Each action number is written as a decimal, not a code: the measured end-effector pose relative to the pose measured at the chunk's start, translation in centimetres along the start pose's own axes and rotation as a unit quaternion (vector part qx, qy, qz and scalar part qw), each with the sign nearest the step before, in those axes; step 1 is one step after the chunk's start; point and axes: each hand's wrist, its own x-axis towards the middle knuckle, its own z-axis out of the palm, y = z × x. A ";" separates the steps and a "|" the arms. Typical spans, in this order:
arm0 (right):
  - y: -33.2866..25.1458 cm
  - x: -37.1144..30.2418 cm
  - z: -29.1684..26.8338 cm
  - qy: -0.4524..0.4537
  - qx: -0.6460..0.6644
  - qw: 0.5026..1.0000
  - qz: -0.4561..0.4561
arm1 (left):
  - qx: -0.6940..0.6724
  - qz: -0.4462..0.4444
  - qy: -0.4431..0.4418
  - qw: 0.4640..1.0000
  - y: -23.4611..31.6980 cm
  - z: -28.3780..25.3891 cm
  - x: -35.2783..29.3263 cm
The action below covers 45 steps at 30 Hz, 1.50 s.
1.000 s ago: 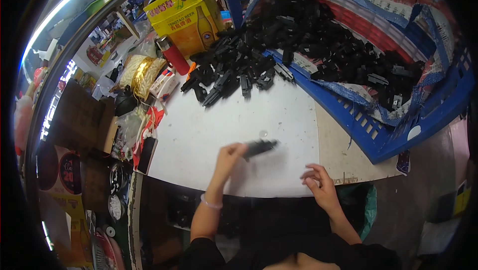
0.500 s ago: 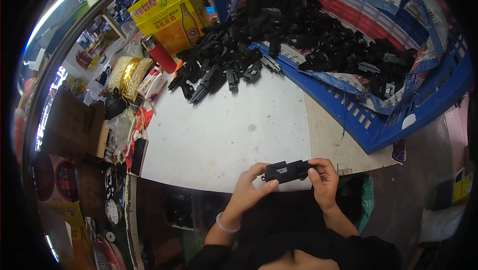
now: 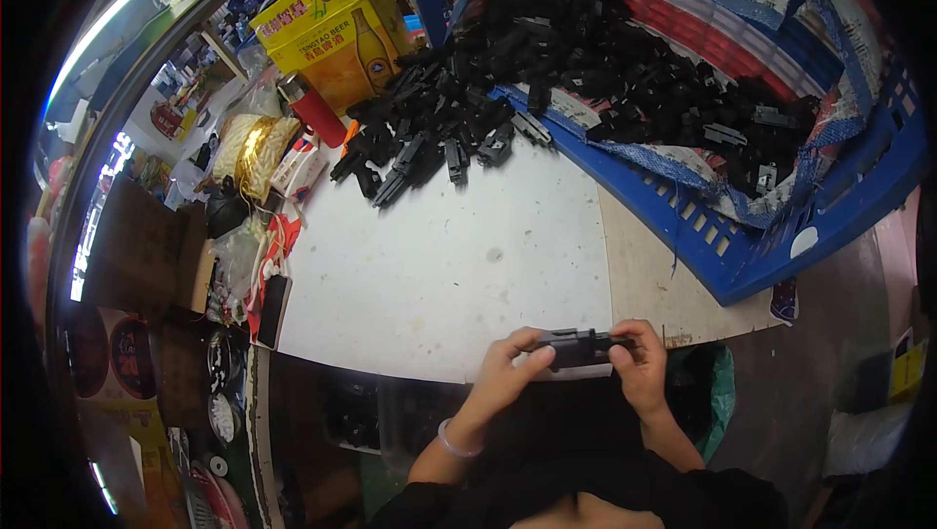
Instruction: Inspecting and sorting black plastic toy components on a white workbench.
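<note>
Both hands grip a blocky black plastic piece (image 3: 572, 347) near the front edge of the white tabletop (image 3: 439, 295). At its left end, the thumb and fingers of my left hand (image 3: 504, 369) are closed on it; a pale bangle circles that wrist. My right hand (image 3: 641, 371) pinches the narrower right end between thumb and fingers. Farther back lies a heap of similar black plastic pieces (image 3: 415, 143), some with grey parts. More of them fill a blue plastic basket (image 3: 673, 236) lined with a striped woven sack (image 3: 771, 7).
A yellow carton (image 3: 327, 36) and a red flask (image 3: 317, 111) stand at the back left. Beside them are a cream cord bundle with gold wrapping (image 3: 256, 148) and a dark flat object (image 3: 274, 309) at the table's left edge. A green bag (image 3: 720, 397) hangs below the right front edge.
The black piece has been turned between my hands, showing a different, narrower side. My hands have shifted slightly right and toward me.
</note>
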 end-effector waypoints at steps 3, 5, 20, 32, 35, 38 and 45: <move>-0.6 -0.5 -3.0 0.092 -0.076 0.993 -0.002 | 0.163 0.135 -0.011 0.977 -0.5 -0.8 1.3; -1.5 -1.2 -8.5 0.113 -0.146 0.983 0.025 | 0.354 0.236 0.067 0.902 -0.7 -2.7 3.4; -1.6 -2.8 -7.9 -0.176 -0.492 0.845 0.115 | 0.558 0.187 0.368 0.720 -1.4 -16.8 22.1; 4.7 2.5 5.2 -0.145 -0.067 0.982 0.097 | -0.239 -0.121 0.128 0.955 -4.8 -4.4 2.4; 6.7 1.6 6.7 -0.093 -0.050 0.988 0.111 | -0.009 -0.032 0.169 0.985 -5.6 0.0 -0.7; 5.4 1.1 6.7 -0.037 0.087 0.984 0.151 | -0.024 0.038 0.191 0.981 -6.6 2.3 -1.6; -0.2 1.9 1.5 -0.070 0.016 0.995 0.071 | -0.093 0.141 0.084 0.982 -4.3 -0.5 -1.2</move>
